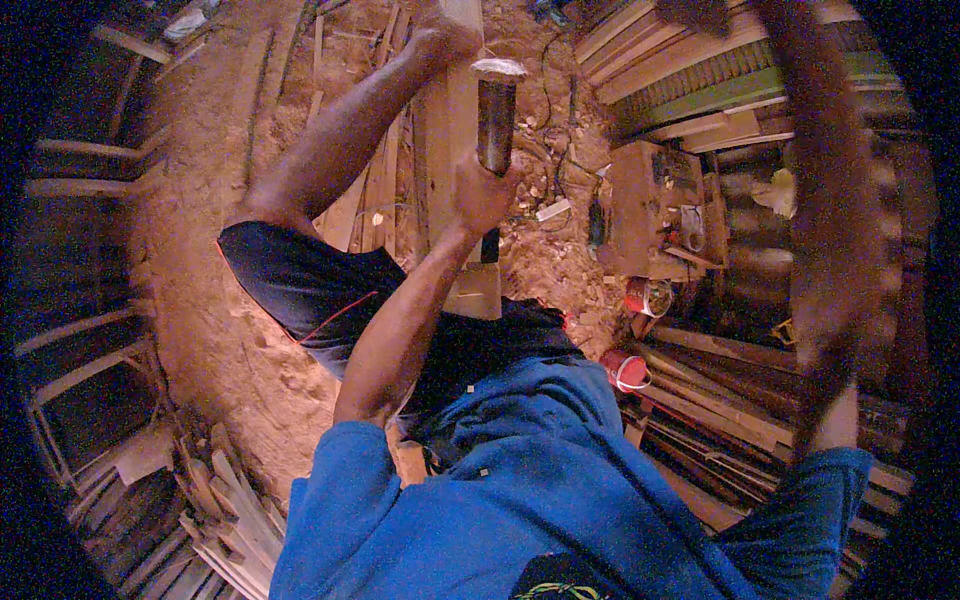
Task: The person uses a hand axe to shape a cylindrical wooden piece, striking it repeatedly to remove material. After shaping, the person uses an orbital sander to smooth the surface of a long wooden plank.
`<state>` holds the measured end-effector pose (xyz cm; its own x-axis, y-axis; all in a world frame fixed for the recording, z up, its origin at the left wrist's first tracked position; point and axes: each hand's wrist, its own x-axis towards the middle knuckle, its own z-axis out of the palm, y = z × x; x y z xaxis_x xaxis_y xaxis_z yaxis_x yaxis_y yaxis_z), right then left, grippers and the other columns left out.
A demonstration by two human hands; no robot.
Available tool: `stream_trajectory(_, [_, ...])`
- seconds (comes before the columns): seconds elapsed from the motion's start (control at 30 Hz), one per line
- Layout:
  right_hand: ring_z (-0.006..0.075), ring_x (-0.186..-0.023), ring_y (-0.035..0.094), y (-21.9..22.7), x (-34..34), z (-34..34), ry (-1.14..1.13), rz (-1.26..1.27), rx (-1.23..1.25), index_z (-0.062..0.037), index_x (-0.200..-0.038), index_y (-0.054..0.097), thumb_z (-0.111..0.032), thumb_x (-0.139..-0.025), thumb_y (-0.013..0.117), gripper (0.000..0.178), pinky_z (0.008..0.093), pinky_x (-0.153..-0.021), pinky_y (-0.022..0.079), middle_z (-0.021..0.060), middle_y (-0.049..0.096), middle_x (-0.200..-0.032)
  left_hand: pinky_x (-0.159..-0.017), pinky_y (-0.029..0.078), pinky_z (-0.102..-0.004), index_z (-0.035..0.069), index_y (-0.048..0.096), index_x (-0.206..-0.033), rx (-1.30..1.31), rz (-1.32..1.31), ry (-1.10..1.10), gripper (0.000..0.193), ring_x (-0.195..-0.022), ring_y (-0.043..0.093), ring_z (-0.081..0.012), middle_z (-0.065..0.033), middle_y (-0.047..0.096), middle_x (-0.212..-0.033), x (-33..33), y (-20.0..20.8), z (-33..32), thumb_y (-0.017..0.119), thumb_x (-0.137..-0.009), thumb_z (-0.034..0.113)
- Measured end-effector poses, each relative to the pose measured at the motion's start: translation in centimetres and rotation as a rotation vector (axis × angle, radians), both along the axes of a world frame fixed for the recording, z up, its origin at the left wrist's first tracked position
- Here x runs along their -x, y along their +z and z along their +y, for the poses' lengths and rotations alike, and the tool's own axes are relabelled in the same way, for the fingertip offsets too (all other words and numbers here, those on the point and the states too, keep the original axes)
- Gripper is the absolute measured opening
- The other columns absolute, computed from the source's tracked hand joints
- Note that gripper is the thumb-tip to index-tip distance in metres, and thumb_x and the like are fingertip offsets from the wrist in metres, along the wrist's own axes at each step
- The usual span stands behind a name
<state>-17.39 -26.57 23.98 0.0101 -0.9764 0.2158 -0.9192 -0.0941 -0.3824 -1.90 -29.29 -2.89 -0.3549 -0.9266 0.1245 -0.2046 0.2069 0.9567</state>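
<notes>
My left hand (487,197) is wrapped round a chisel (496,120) that stands nearly upright, its dark round handle flared and pale at the top. Below the fist a dark part of the chisel shows over a long wooden beam (437,130) lying between my legs; where its tip meets the wood is hidden. My right arm (830,200) is raised at the right, smeared by motion, up to the top edge; its fingers cannot be made out. Near it at the top edge is a blurred dark brown shape (692,14), its kind unclear.
Wood chips and a cable (548,90) lie on the dirt floor (190,260). To the right are a wooden box (635,215), red buckets (627,370) and stacked boards (690,410). Planks are piled at the upper right; offcuts (235,510) lie at the lower left.
</notes>
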Motion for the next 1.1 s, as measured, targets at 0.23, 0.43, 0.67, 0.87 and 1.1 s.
stream_trajectory(0.23, [0.0157, -0.061, 0.056, -6.3, 0.6, 0.5, 0.187, -0.232, -0.440, -0.0044, -0.120, 0.052, -0.027, -0.098, 0.063, 0.033, 0.0323, -0.052, 0.046, 0.0057, 0.057, -0.074, -0.051, 0.045, -0.0393, 0.004, 0.055, -0.074, 0.043, 0.071, 0.031, 0.024, -0.053, 0.051, -0.0176, -0.0057, 0.051, -0.058, -0.4, -2.0, 2.1, 0.073, -0.081, 0.018])
stream_trajectory(0.43, [0.0101, -0.050, 0.053, -6.7, 0.2, 10.7, -0.292, -0.686, -0.314, -0.0036, -0.113, 0.054, -0.028, -0.095, 0.066, 0.033, 0.0269, -0.043, 0.043, -0.0005, 0.054, -0.066, -0.058, 0.049, -0.0397, 0.003, 0.057, -0.081, -0.083, 0.076, 0.073, 0.021, -0.059, 0.057, -0.0218, -0.0083, 0.057, -0.065, -1.6, -0.5, 1.5, 0.072, -0.081, 0.018])
stream_trajectory(0.67, [0.0138, -0.064, 0.059, -10.0, -1.5, 23.6, -0.870, -0.879, -0.489, -0.0053, -0.117, 0.057, -0.033, -0.090, 0.072, 0.042, 0.0302, -0.058, 0.050, 0.0027, 0.062, -0.082, -0.063, 0.050, -0.0408, 0.001, 0.060, -0.085, 0.050, 0.009, 0.100, 0.019, -0.063, 0.060, -0.0260, -0.0126, 0.060, -0.069, -2.9, 2.0, -0.5, 0.070, -0.081, 0.017])
stream_trajectory(0.87, [0.0102, -0.047, 0.053, -13.6, -2.6, 28.0, -0.991, -1.068, -0.546, -0.0077, -0.111, 0.053, -0.032, -0.091, 0.072, 0.037, 0.0258, -0.041, 0.045, 0.0003, 0.055, -0.066, -0.063, 0.050, -0.0415, 0.001, 0.060, -0.083, -0.107, 0.012, 0.021, 0.019, -0.062, 0.060, -0.0285, -0.0141, 0.061, -0.069, -2.6, 0.8, -1.7, 0.069, -0.082, 0.018])
stream_trajectory(1.1, [0.0114, -0.044, 0.052, -14.6, -2.7, 28.5, -0.976, -1.036, -0.544, -0.0072, -0.112, 0.053, -0.029, -0.091, 0.072, 0.036, 0.0266, -0.041, 0.044, 0.0004, 0.054, -0.063, -0.064, 0.050, -0.0426, 0.001, 0.061, -0.084, -0.145, -0.061, 0.012, 0.022, -0.063, 0.061, -0.0286, -0.0145, 0.062, -0.070, -2.8, 2.4, -0.8, 0.069, -0.082, 0.021])
